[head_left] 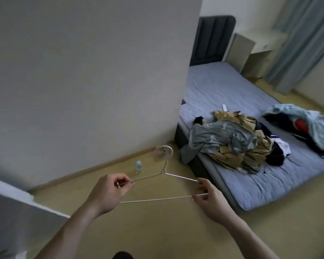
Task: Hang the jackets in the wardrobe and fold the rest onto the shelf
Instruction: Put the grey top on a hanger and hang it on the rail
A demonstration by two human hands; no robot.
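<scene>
I hold a thin white wire hanger [157,199] flat in front of me over the floor. My left hand [108,193] pinches its left shoulder end. My right hand [211,200] grips its right corner. The hook points away from me. On the bed [269,184] to the right lies a heap of clothes [232,144]: a grey garment on top, a tan jacket and dark pieces under it. A second, smaller pile [307,126] of light blue, dark and red clothes lies at the bed's right side.
A large white panel [82,81] fills the left of the view. On the wooden floor near it stand a small plastic bottle [138,166] and a small round fan [164,151]. A white edge [17,202] juts in at lower left. Curtains [303,43] hang at the far right.
</scene>
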